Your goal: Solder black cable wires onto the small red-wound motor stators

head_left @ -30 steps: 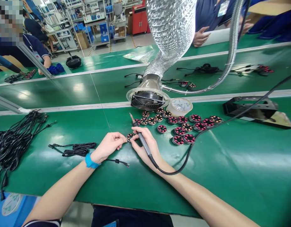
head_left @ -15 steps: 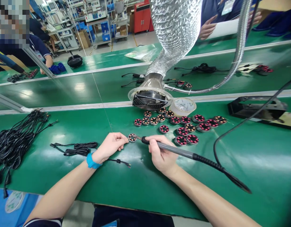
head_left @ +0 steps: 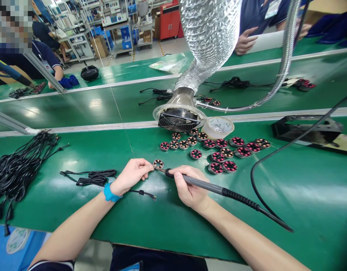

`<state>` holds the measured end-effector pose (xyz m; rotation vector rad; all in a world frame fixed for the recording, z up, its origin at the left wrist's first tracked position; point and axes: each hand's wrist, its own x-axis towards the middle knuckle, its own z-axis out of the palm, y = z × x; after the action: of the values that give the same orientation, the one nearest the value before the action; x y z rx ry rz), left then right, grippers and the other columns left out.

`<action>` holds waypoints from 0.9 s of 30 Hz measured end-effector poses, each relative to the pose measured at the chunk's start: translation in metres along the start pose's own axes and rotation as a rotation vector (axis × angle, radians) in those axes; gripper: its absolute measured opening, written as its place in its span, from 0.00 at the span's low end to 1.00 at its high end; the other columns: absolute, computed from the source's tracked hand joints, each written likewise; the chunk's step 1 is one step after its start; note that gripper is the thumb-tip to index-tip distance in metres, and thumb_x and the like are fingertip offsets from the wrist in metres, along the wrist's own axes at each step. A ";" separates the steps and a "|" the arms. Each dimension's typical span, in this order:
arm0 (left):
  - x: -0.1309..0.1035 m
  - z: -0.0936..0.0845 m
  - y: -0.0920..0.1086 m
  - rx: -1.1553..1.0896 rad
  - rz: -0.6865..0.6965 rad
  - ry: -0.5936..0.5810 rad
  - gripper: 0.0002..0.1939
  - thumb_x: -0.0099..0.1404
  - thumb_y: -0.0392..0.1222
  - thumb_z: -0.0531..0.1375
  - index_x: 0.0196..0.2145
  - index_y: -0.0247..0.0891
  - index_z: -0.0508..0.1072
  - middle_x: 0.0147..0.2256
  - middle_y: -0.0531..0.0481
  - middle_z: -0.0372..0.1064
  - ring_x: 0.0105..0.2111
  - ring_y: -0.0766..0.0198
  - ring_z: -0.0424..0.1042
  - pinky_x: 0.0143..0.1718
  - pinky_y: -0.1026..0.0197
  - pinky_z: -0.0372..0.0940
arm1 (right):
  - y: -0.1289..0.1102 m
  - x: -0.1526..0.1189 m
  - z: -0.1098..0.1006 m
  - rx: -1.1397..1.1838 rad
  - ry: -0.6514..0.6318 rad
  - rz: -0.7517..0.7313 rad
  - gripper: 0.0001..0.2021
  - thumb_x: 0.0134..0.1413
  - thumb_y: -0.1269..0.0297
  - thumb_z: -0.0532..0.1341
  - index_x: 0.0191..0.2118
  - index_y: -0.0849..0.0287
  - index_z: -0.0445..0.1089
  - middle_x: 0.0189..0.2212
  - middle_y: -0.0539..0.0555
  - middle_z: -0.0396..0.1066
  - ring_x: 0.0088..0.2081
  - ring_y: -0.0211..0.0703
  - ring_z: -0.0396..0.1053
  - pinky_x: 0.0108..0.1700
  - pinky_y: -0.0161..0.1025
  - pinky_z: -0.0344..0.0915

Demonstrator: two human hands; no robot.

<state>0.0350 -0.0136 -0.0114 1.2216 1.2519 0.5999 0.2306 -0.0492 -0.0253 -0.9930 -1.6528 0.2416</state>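
Note:
My right hand grips a soldering iron like a pen, its tip at the near left edge of a small round motor stator. Fingers pinched together, my left hand is at the left rim of that stator; whether they grip the stator or a fine wire on it is hidden by the fingertips. A black cable with bare coloured wire ends lies under and beside my left wrist, which wears a blue band. A thin strand of wire hangs down behind my left hand.
Several stators with red or copper windings stand behind my right hand. Above them hangs a fume extractor fan on a foil duct, beside a round tub. Black cables are heaped at left. A black metal holder stands at right; co-workers sit opposite.
My right hand has brought the soldering iron slightly left and nearer to me, its tip going from the stator's right side to its near left edge. My left hand stays almost still.

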 end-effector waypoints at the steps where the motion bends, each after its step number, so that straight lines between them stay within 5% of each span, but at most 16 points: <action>1: 0.000 0.000 0.000 0.001 0.002 0.000 0.16 0.58 0.51 0.64 0.30 0.33 0.73 0.21 0.55 0.63 0.21 0.70 0.60 0.25 0.66 0.55 | 0.000 0.000 0.000 -0.001 -0.003 0.008 0.10 0.60 0.69 0.55 0.31 0.54 0.73 0.24 0.50 0.77 0.23 0.41 0.75 0.30 0.38 0.74; 18: -0.001 0.000 0.002 0.026 0.005 0.003 0.16 0.58 0.51 0.63 0.31 0.33 0.74 0.21 0.54 0.64 0.21 0.70 0.61 0.25 0.66 0.56 | 0.006 -0.004 0.004 0.052 0.061 0.193 0.10 0.63 0.65 0.56 0.33 0.55 0.73 0.22 0.51 0.74 0.27 0.44 0.76 0.31 0.40 0.72; 27: -0.002 0.001 0.003 0.026 0.004 0.010 0.15 0.58 0.50 0.63 0.30 0.33 0.74 0.22 0.53 0.64 0.22 0.69 0.61 0.25 0.65 0.57 | 0.006 0.001 0.004 0.024 0.023 0.124 0.09 0.64 0.67 0.55 0.37 0.55 0.73 0.26 0.51 0.76 0.28 0.42 0.76 0.35 0.40 0.74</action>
<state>0.0361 -0.0144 -0.0080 1.2444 1.2696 0.5944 0.2303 -0.0429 -0.0296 -1.0770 -1.5662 0.3310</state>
